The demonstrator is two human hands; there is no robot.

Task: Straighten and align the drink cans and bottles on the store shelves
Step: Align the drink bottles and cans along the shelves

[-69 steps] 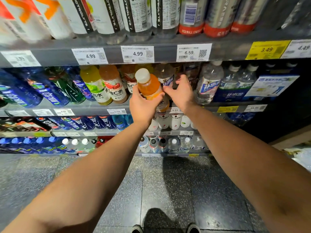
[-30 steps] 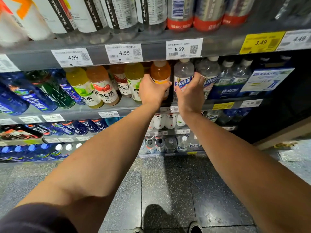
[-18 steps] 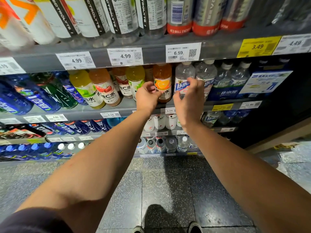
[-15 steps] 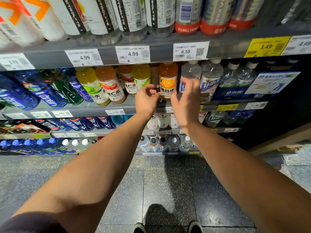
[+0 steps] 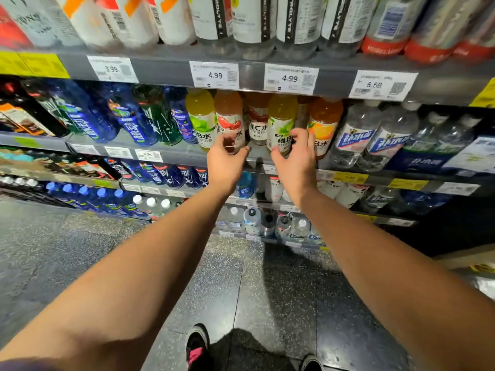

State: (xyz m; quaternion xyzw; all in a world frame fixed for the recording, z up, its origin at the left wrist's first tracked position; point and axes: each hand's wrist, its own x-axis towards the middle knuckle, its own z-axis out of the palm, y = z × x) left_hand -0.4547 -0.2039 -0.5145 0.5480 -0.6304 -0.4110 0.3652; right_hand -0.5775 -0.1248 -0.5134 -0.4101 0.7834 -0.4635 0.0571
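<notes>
A row of vitamin drink bottles stands on the second shelf (image 5: 184, 153). My left hand (image 5: 225, 162) is open, fingers spread just in front of the peach bottle with a red fruit label (image 5: 231, 119). My right hand (image 5: 296, 159) is open too, its fingers by the yellow bottle with a green label (image 5: 281, 117), beside the orange bottle (image 5: 322, 121). Between the hands, set further back, stands a reddish bottle (image 5: 257, 116). Whether any finger touches a bottle I cannot tell.
Blue and green bottles (image 5: 134, 116) lean to the left of the row, clear water bottles (image 5: 356, 132) stand to the right. White-labelled bottles (image 5: 241, 20) fill the shelf above, price tags (image 5: 214, 74) on its edge. Lower shelves hold more bottles. Dark speckled floor (image 5: 241, 290) below.
My left hand let go of the orange bottle, which now stands in the row. Both hands moved left along the shelf to the peach and yellow bottles, and the view shifted left.
</notes>
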